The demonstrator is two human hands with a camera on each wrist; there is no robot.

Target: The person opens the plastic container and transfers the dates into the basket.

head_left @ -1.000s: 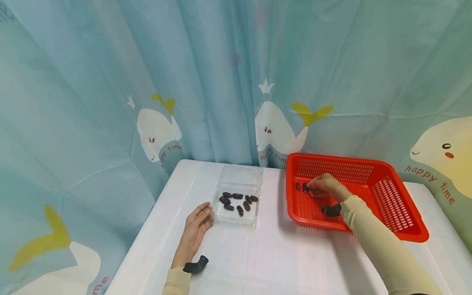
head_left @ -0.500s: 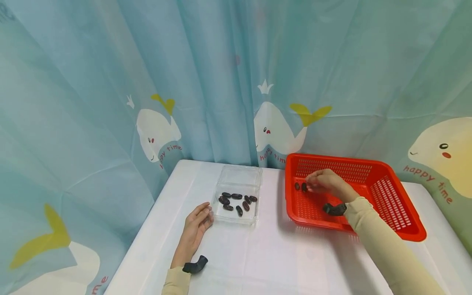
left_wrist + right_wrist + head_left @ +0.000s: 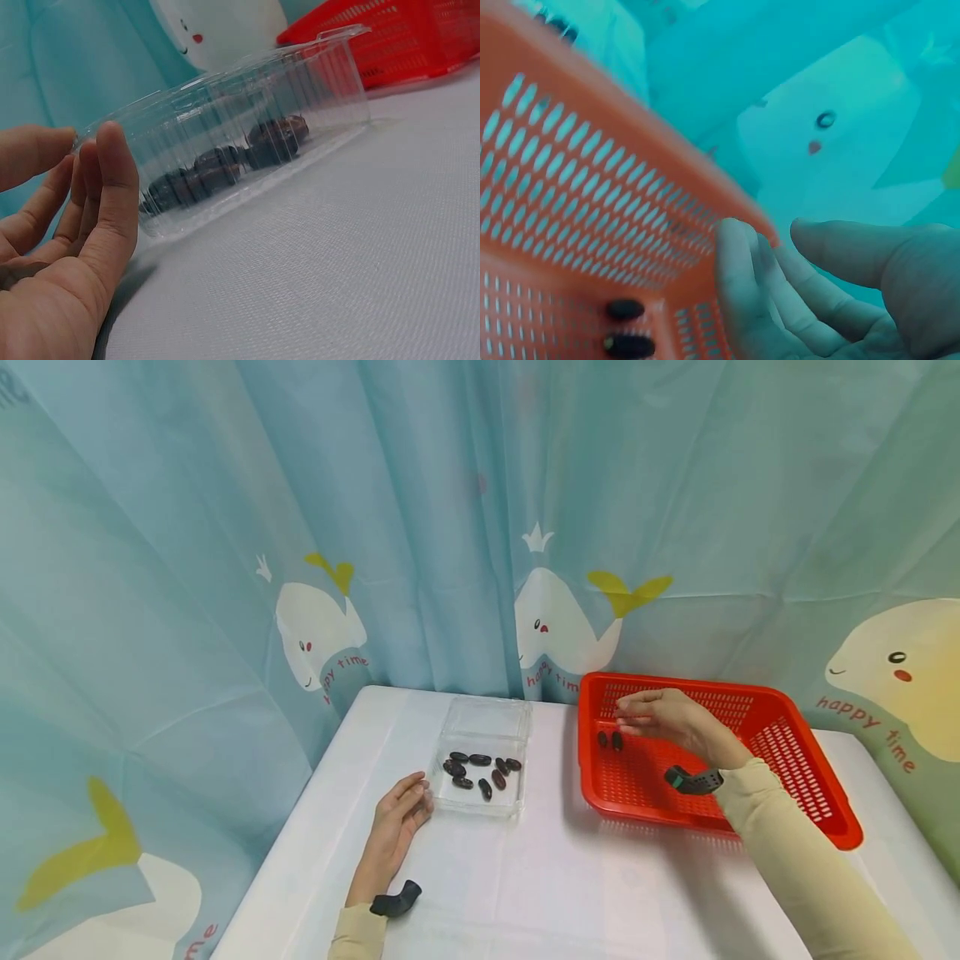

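Observation:
My left hand (image 3: 399, 818) (image 3: 82, 225) lies flat on the white table (image 3: 540, 877), its straight fingers against the near left corner of a clear plastic container (image 3: 486, 722) (image 3: 300, 82). Several dark dates (image 3: 480, 768) (image 3: 277, 135) lie in that container. My right hand (image 3: 658, 714) (image 3: 802, 285) hovers over the back left part of a red mesh basket (image 3: 825, 814) (image 3: 570, 172), with its fingers and thumb loosely apart and nothing visible between them. Just below its fingertips, two dates (image 3: 609, 741) (image 3: 626, 330) lie on the basket floor.
A blue curtain (image 3: 450, 510) printed with whales hangs close behind the table and along its left side. The basket stands at the right, a narrow gap from the container. A black wrist camera (image 3: 397, 900) sits on each forearm.
My right hand has risen from the basket floor beside the two dates and moved slightly back. The two dates lie where they were. The left hand has stayed still.

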